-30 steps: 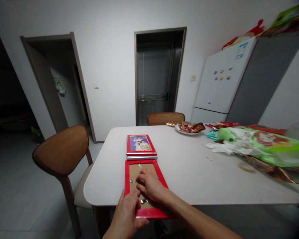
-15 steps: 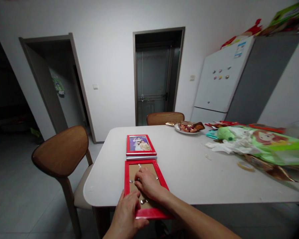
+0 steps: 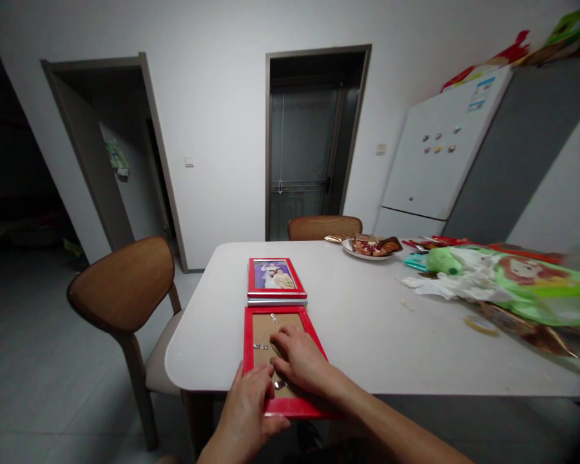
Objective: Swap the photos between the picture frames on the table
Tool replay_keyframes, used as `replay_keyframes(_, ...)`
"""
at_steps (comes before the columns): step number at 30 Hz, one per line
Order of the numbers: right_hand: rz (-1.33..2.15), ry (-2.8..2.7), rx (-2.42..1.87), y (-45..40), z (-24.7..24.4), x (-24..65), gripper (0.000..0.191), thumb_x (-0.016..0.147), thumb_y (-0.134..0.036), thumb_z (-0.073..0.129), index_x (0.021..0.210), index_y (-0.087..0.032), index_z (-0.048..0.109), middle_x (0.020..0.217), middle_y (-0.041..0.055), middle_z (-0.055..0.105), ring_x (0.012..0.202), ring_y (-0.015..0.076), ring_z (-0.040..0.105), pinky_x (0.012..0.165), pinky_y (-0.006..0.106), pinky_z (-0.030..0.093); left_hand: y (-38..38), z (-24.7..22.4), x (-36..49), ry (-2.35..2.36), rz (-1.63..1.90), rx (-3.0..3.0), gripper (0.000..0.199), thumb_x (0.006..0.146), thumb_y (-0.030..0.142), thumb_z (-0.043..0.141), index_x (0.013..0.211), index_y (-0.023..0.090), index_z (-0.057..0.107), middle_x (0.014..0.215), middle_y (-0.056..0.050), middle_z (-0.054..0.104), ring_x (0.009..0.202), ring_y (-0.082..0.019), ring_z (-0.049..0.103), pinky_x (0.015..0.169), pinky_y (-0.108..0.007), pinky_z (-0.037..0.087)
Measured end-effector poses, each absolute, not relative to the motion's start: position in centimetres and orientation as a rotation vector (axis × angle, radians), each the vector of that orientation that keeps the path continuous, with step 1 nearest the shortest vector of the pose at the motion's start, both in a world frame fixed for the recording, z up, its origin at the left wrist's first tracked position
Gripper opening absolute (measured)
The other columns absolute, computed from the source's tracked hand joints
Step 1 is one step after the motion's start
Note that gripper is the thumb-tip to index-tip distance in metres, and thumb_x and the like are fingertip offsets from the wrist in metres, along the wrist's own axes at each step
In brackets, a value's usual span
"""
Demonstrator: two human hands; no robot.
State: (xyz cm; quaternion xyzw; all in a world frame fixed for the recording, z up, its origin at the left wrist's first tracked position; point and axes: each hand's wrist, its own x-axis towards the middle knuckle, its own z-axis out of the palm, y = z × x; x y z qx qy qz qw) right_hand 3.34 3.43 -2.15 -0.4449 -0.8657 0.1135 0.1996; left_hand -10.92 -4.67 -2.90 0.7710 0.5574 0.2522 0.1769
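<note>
A red picture frame lies face down at the near table edge, with its brown backing board showing. My left hand grips its lower left corner, thumb on the near edge and fingers over the side. Across the backing rests my right hand, fingers curled with their tips at the middle of the board; anything between them is hidden. Small metal clips show at the top, left and bottom. Just beyond lies another red frame, face up with a photo, on top of a silvery-edged frame.
A white table carries a plate of food at the back. Green packaging and tissues pile up on the right, near a tape roll. Wooden chairs stand left and behind. A fridge stands back right.
My right hand has shifted slightly right across the backing and now covers the right clip. The left clip looks longer than before. My left hand keeps its grip; the view has shifted slightly.
</note>
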Motion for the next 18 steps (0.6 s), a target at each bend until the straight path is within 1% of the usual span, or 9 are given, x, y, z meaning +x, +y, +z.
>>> replay_keyframes(3, 0.345, -2.464, -1.237, 2.8, -1.7, 4.6, 0.035, 0.069, -0.032, 0.055, 0.101, -0.018, 0.055, 0.1, 0.0085, 0.051, 0.092, 0.0202, 0.044, 0.079, 0.03, 0.033, -4.7, -3.2, -11.0, 1.563, 0.746, 2.195, 0.04, 0.051, 0.021, 0.073, 0.088, 0.017, 0.057, 0.083, -0.003, 0.062, 0.088, -0.023, 0.055, 0.096, -0.045, 0.025)
replay_keyframes(7, 0.407, -2.503, -1.216, 2.4, -1.4, 5.9, 0.04, 0.066, -0.03, 0.056, 0.104, -0.018, 0.055, 0.101, 0.0086, 0.052, 0.092, 0.0201, 0.045, 0.08, 0.029, 0.034, -4.7, -3.8, -11.0, 1.572, 0.782, 2.184, 0.044, 0.052, 0.019, 0.073, 0.093, 0.016, 0.057, 0.095, -0.006, 0.061, 0.099, -0.025, 0.052, 0.097, -0.044, 0.025)
replay_keyframes(9, 0.41, -2.495, -1.21, 2.4, -1.4, 6.0, 0.037, 0.067, -0.028, 0.055, 0.103, -0.018, 0.056, 0.1, 0.0084, 0.052, 0.091, 0.0195, 0.046, 0.079, 0.029, 0.034, -4.7, -4.0, -11.1, 1.582, 0.774, 2.183, 0.05, 0.052, 0.019, 0.072, 0.098, 0.016, 0.054, 0.099, -0.007, 0.061, 0.103, -0.026, 0.05, 0.098, -0.045, 0.024)
replay_keyframes(11, 0.402, -2.489, -1.195, 2.3, -1.6, 5.9, 0.035, 0.068, -0.024, 0.053, 0.102, -0.02, 0.056, 0.098, 0.0076, 0.053, 0.089, 0.0187, 0.046, 0.078, 0.028, 0.034, -4.7, -4.0, -11.1, 1.583, 0.766, 2.191, 0.055, 0.052, 0.02, 0.072, 0.104, 0.017, 0.052, 0.096, -0.006, 0.061, 0.102, -0.027, 0.05, 0.098, -0.048, 0.023)
replay_keyframes(14, 0.397, -2.468, -1.201, 2.3, -1.8, 5.5, 0.036, 0.066, -0.019, 0.052, 0.102, -0.02, 0.056, 0.096, 0.0071, 0.053, 0.088, 0.0181, 0.046, 0.077, 0.027, 0.035, -4.7, -3.9, -11.1, 1.563, 0.78, 2.206, 0.055, 0.054, 0.02, 0.071, 0.105, 0.019, 0.05, 0.092, -0.005, 0.062, 0.098, -0.026, 0.053, 0.098, -0.049, 0.023)
replay_keyframes(16, 0.39, -2.436, -1.235, 2.4, -1.9, 5.3, 0.04, 0.065, -0.018, 0.052, 0.105, -0.019, 0.055, 0.097, 0.0079, 0.053, 0.089, 0.0185, 0.046, 0.077, 0.027, 0.035, -4.7, -3.9, -11.1, 1.56, 0.786, 2.206, 0.052, 0.054, 0.02, 0.071, 0.102, 0.019, 0.05, 0.1, -0.007, 0.06, 0.1, -0.026, 0.052, 0.097, -0.049, 0.024)
replay_keyframes(18, 0.371, -2.414, -1.263, 2.4, -2.0, 5.2, 0.043, 0.064, -0.018, 0.052, 0.107, -0.019, 0.054, 0.098, 0.0084, 0.053, 0.09, 0.019, 0.046, 0.078, 0.028, 0.035, -4.6, -4.0, -11.2, 1.565, 0.79, 2.207, 0.049, 0.053, 0.02, 0.072, 0.097, 0.018, 0.05, 0.113, -0.01, 0.054, 0.107, -0.027, 0.047, 0.096, -0.049, 0.026)
